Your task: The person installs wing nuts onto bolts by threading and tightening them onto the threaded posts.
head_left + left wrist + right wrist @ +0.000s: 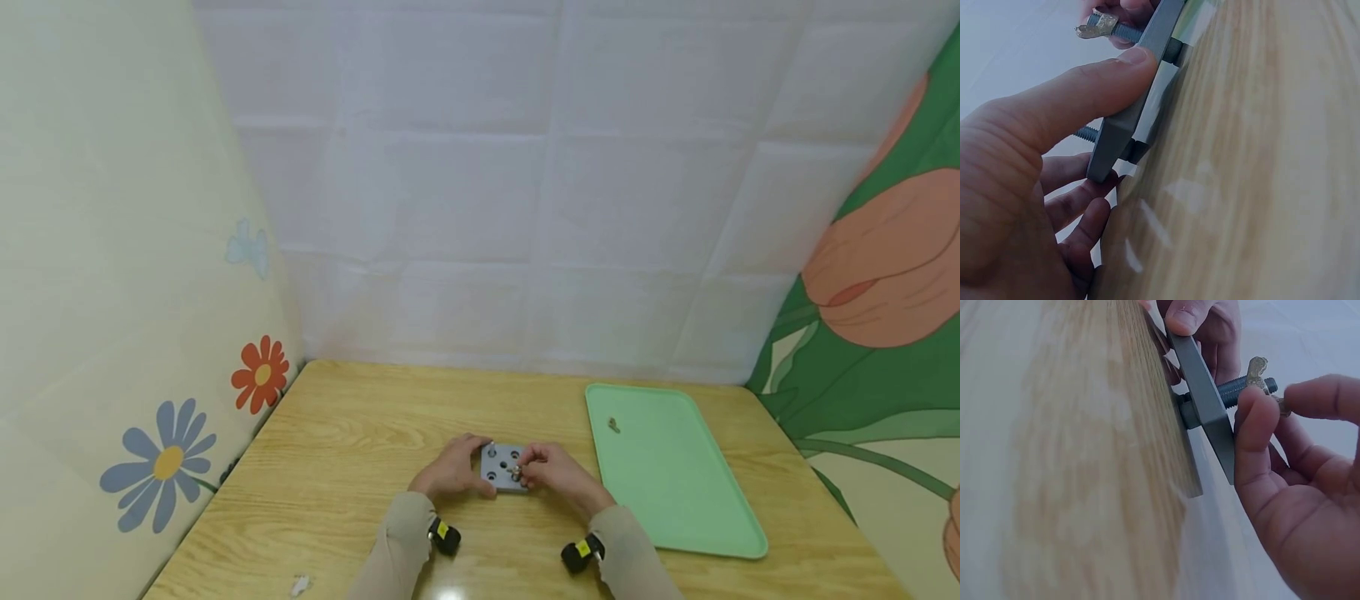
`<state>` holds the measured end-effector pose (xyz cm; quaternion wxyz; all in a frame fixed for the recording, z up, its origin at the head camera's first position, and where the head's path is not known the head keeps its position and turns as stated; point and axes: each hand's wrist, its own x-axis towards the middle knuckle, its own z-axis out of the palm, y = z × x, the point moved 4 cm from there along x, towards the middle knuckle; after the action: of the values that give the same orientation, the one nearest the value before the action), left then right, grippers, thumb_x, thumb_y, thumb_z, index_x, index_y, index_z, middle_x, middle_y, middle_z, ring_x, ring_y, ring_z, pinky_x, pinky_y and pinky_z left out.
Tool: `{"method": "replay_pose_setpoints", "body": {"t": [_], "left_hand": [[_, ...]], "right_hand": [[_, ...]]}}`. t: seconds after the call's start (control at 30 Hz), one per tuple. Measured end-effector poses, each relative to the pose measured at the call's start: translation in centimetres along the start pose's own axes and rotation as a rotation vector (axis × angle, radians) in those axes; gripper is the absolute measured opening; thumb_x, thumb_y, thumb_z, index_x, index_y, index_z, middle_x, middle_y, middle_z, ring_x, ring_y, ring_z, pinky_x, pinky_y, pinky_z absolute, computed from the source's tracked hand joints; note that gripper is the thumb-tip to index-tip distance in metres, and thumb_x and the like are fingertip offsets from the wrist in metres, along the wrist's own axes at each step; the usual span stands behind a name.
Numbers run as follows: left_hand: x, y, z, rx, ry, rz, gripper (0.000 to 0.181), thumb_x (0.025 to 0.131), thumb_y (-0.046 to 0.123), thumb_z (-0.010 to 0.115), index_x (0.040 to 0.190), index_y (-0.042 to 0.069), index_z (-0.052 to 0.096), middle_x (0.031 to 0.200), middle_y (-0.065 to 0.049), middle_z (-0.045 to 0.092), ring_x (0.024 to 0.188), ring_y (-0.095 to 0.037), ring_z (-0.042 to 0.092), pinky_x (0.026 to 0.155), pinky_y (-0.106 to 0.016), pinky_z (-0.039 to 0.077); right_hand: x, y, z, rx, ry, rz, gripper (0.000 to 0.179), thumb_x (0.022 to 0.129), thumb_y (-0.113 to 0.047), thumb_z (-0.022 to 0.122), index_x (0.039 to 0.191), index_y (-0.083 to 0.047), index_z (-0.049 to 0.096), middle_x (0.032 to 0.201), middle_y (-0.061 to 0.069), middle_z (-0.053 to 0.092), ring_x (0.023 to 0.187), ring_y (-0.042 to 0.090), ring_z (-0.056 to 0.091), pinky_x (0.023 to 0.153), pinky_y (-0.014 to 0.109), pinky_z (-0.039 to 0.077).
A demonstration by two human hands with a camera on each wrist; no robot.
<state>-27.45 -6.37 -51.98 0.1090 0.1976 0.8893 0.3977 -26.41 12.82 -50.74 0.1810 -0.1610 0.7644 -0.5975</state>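
Observation:
A square grey plate [503, 483] with several round holes is held just above the wooden table by my left hand [453, 471], thumb at the near edge and fingers at the left and far side. Two threaded bolts pass up through it, their heads underneath. One bolt [1086, 134] stands bare at the plate's far left. On the other bolt [1232, 392], at the near right, sits a brass wing nut [1256, 370] near the threaded tip. My right hand [558, 475] pinches that wing nut between thumb and forefinger.
A light green tray [675, 475] lies to the right of my right hand, with a small brass piece [613, 425], apparently another wing nut, near its far left corner. A small white scrap [300, 585] lies at the table's near left. White cloth [450, 208] hangs behind the table.

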Motion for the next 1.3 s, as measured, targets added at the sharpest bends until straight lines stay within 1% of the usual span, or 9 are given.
{"method": "replay_pose_setpoints", "body": {"t": [0.2,0.3,0.47,0.6,0.7,0.87,1.03,1.1,1.3], "left_hand": [[0.03,-0.19,0.16,0.005,-0.002,0.000,0.087,0.063,0.034,0.087,0.138,0.012,0.048,0.131,-0.005,0.048,0.119,-0.027,0.042,0.100,-0.047,0.035],[0.05,-0.28,0.24,0.004,-0.004,-0.002,0.087,0.063,0.035,0.087,0.138,0.012,0.048,0.131,-0.005,0.048,0.120,-0.027,0.042,0.100,-0.047,0.035],[-0.04,-0.22,0.17,-0.010,-0.006,-0.007,0.087,0.064,0.035,0.086,0.138,0.013,0.047,0.132,-0.004,0.048,0.121,-0.026,0.042,0.100,-0.046,0.035],[-0.06,-0.23,0.14,-0.011,-0.008,-0.005,0.086,0.064,0.035,0.086,0.138,0.013,0.048,0.131,-0.004,0.048,0.121,-0.026,0.041,0.101,-0.046,0.034],[-0.01,-0.32,0.17,-0.005,-0.008,-0.005,0.087,0.063,0.037,0.086,0.138,0.013,0.048,0.132,-0.003,0.048,0.121,-0.026,0.041,0.101,-0.046,0.034],[-0.03,-0.34,0.16,-0.007,-0.007,-0.006,0.087,0.063,0.036,0.086,0.138,0.013,0.048,0.132,-0.003,0.048,0.121,-0.026,0.041,0.101,-0.046,0.034],[-0.16,-0.25,0.08,-0.001,-0.004,0.010,0.087,0.063,0.036,0.087,0.137,0.013,0.048,0.131,-0.004,0.049,0.121,-0.028,0.041,0.100,-0.047,0.035],[-0.22,-0.17,0.02,0.002,-0.005,0.012,0.087,0.063,0.036,0.087,0.137,0.013,0.048,0.132,-0.004,0.048,0.122,-0.028,0.041,0.101,-0.047,0.034],[-0.26,0.06,-0.23,-0.003,-0.006,0.007,0.087,0.063,0.035,0.086,0.138,0.013,0.047,0.133,-0.005,0.047,0.123,-0.027,0.040,0.102,-0.047,0.033]], "right_hand": [[-0.35,-0.41,0.16,0.089,-0.010,0.017,0.021,0.092,-0.003,0.045,0.092,0.014,0.057,0.081,0.006,0.060,0.070,0.013,0.057,0.063,0.024,0.049],[-0.40,-0.40,0.19,0.104,-0.012,0.026,0.020,0.091,-0.001,0.044,0.092,0.015,0.057,0.081,0.006,0.060,0.070,0.013,0.057,0.063,0.024,0.049],[-0.18,-0.18,0.13,0.057,-0.007,0.021,0.011,0.086,0.003,0.051,0.090,0.011,0.057,0.078,0.005,0.059,0.069,0.012,0.056,0.061,0.023,0.048],[-0.05,0.03,0.09,0.006,0.003,0.017,0.009,0.085,0.001,0.058,0.090,0.008,0.058,0.077,0.004,0.058,0.070,0.013,0.056,0.062,0.024,0.048],[-0.04,0.11,0.13,-0.018,0.010,0.011,0.011,0.084,-0.001,0.063,0.090,0.008,0.059,0.079,0.004,0.059,0.071,0.013,0.055,0.062,0.024,0.047],[-0.42,-0.67,0.28,-0.031,0.018,0.020,0.016,0.082,-0.002,0.066,0.092,0.007,0.058,0.083,0.005,0.059,0.073,0.014,0.055,0.064,0.027,0.048],[0.01,0.08,0.17,-0.026,0.016,0.017,0.027,0.082,-0.003,0.068,0.106,0.005,0.057,0.086,0.007,0.058,0.074,0.016,0.055,0.063,0.028,0.049],[-0.01,0.08,0.19,-0.031,0.013,0.012,0.028,0.083,-0.003,0.068,0.108,0.006,0.058,0.086,0.006,0.057,0.073,0.016,0.055,0.063,0.028,0.049],[-0.23,-0.57,0.24,-0.043,0.014,0.010,0.015,0.085,-0.004,0.065,0.095,0.006,0.061,0.081,0.003,0.058,0.072,0.014,0.054,0.063,0.026,0.048]]}}
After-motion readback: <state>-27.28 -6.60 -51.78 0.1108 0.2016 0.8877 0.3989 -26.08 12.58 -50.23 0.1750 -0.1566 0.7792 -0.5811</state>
